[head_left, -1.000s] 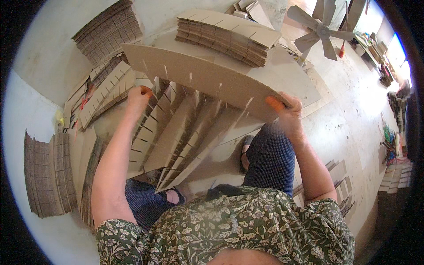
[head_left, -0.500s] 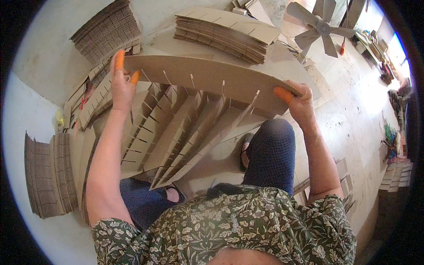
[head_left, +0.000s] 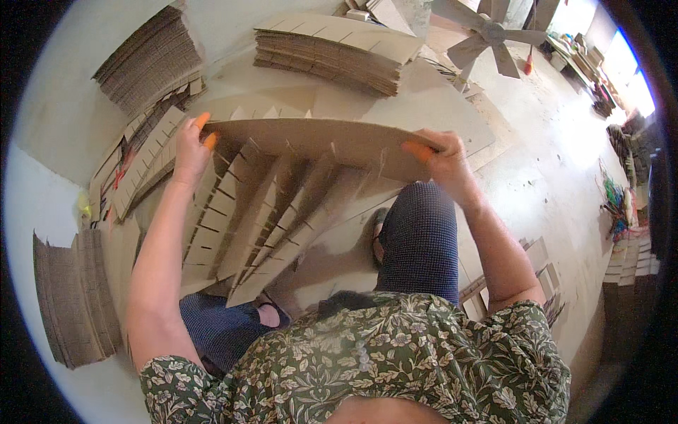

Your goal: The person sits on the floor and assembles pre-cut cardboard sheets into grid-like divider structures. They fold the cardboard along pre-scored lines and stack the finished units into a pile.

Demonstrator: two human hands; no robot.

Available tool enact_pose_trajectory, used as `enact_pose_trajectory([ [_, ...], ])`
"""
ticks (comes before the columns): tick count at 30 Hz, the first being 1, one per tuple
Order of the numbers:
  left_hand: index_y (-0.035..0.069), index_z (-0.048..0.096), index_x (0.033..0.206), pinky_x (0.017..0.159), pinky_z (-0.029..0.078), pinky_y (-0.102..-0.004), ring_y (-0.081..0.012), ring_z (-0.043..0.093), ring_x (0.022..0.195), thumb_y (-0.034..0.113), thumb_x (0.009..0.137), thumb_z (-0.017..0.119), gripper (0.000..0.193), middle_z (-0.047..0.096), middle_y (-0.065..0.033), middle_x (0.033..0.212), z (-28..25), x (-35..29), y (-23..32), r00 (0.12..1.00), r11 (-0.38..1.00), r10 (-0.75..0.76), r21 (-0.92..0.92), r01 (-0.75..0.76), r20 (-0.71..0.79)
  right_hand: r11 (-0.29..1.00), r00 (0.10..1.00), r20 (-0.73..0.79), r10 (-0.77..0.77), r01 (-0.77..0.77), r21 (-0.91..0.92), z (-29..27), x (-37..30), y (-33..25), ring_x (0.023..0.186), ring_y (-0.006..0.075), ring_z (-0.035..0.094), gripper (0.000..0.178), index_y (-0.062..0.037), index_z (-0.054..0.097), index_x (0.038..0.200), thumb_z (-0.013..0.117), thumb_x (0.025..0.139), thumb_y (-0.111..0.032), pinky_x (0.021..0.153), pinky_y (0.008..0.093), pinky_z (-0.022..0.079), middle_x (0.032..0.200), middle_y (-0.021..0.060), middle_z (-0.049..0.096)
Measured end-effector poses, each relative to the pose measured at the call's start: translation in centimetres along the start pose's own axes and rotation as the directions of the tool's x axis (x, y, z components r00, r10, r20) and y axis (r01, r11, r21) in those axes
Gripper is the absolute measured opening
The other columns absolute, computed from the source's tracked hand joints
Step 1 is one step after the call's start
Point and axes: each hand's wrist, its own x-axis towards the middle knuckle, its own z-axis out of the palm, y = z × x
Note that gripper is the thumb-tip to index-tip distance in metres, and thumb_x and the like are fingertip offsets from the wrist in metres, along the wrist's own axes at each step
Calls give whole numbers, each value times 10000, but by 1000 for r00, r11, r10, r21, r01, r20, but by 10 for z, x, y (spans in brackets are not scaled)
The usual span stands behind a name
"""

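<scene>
A long brown cardboard strip (head_left: 311, 134) spans between my hands, held on edge across the far ends of several slotted cardboard strips (head_left: 282, 219). Those strips stand on edge and fan out toward me. Pale tips of them show above the held strip's far edge. My left hand (head_left: 193, 153) is closed on its left end, with orange covers on the fingertips. At the other end, my right hand (head_left: 448, 159) grips the strip, an orange-covered thumb along its near face. How deep the slots sit in each other is hard to make out.
A stack of slotted cardboard (head_left: 328, 56) lies beyond the strip. More cardboard stacks stand at far left (head_left: 150, 60) and near left (head_left: 74, 297). A grey fan (head_left: 491, 32) stands at far right. Bundled coloured cords (head_left: 616, 205) lie by the right wall.
Both hands have brought the strip lower and nearer, down onto the fanned strips. Its slots, seen along the lower edge before, are now mostly hidden, and tips show behind it. The view shifted slightly.
</scene>
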Motion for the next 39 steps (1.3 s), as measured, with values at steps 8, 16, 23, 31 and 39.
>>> enact_pose_trajectory([
  [8, 37, 629, 1017, 710, 511, -349, -276, 630, 815, 108, 808, 669, 224, 636, -147, 937, 25, -44, 189, 935, 953, 300, -19, -302, 189, 988, 999, -18, 26, -23, 154, 15, -13, 12, 658, 62, 532, 109, 11, 664, 895, 599, 884, -75, 592, 252, 467, 676, 53, 635],
  [16, -7, 663, 847, 633, 493, -450, -397, 618, 700, 200, 821, 626, 212, 613, -236, 724, 76, -78, 237, 816, 999, -21, 48, -9, 577, 993, 994, -82, -75, 82, 90, 31, -9, 24, 606, 96, 515, 103, 18, 659, 881, 648, 838, -76, 564, 299, 466, 683, 148, 628],
  [23, -9, 628, 786, 683, 487, -474, -420, 609, 743, 203, 851, 548, 236, 609, -252, 742, 72, -82, 244, 790, 990, -116, 4, 142, 602, 987, 992, -38, -116, 120, 103, 47, -12, 42, 616, 97, 503, 104, 9, 660, 888, 657, 834, -80, 567, 300, 464, 707, 162, 621],
  [31, -7, 660, 946, 646, 506, -309, -229, 647, 710, 168, 830, 690, 212, 675, -157, 855, 31, -94, 233, 961, 997, 41, -81, -20, 272, 967, 972, -20, -234, 231, -110, 24, -31, 21, 735, 280, 629, 275, -8, 618, 1076, 661, 830, -123, 666, 351, 509, 848, 165, 657],
  [39, -1, 636, 1025, 668, 479, -299, -193, 596, 722, 187, 864, 654, 248, 645, -110, 870, -7, -66, 124, 989, 947, -149, 292, 136, 22, 705, 823, 137, -552, 548, -451, 57, 29, -34, 975, 315, 581, 575, -56, 440, 1315, 651, 787, -143, 767, 428, 489, 999, 170, 604],
])
